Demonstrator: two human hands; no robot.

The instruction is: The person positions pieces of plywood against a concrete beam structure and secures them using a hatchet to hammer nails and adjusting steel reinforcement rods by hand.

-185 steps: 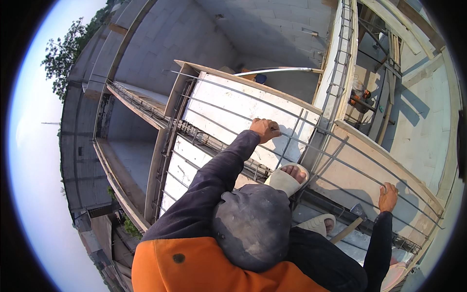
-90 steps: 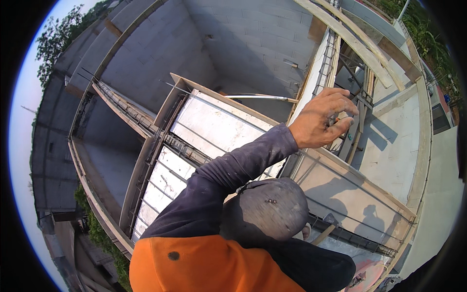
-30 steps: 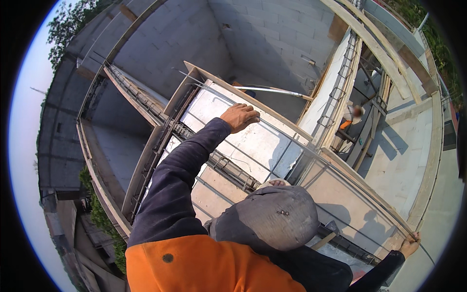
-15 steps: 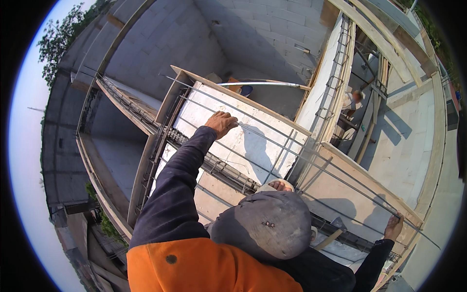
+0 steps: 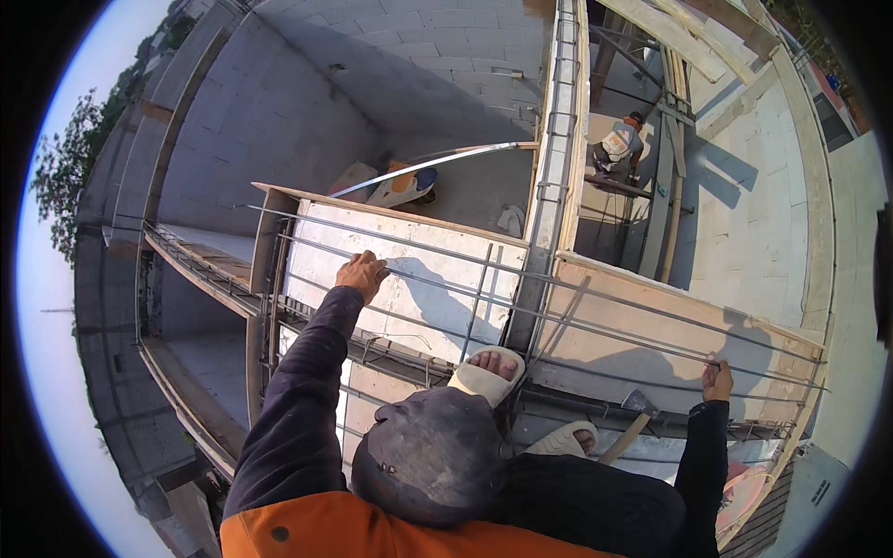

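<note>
Long thin steel reinforcing bars run across the wooden formwork panels ahead of me. My left hand (image 5: 363, 275) is closed around one steel bar (image 5: 446, 288), over the white-smeared panel (image 5: 409, 240). Far to the right, my right hand (image 5: 716, 379) has its fingers curled on the same bar close to its right end. Another steel bar (image 5: 614, 305) lies just beyond it, roughly parallel. A short crosswise bar (image 5: 478, 302) sits between my hands. The fingers' undersides are hidden from view.
My sandalled foot (image 5: 493, 365) stands by a beam's rebar cage. A wooden-handled tool (image 5: 625, 439) with a flat metal head lies near the right arm. Deep block-walled rooms drop beyond the formwork edge (image 5: 400, 216). A co-worker (image 5: 619, 144) bends down below, among planks.
My view has shifted. The held bar has come nearer to lying parallel with the bar beyond it, its right end swinging away from me. Both hands stay on it.
</note>
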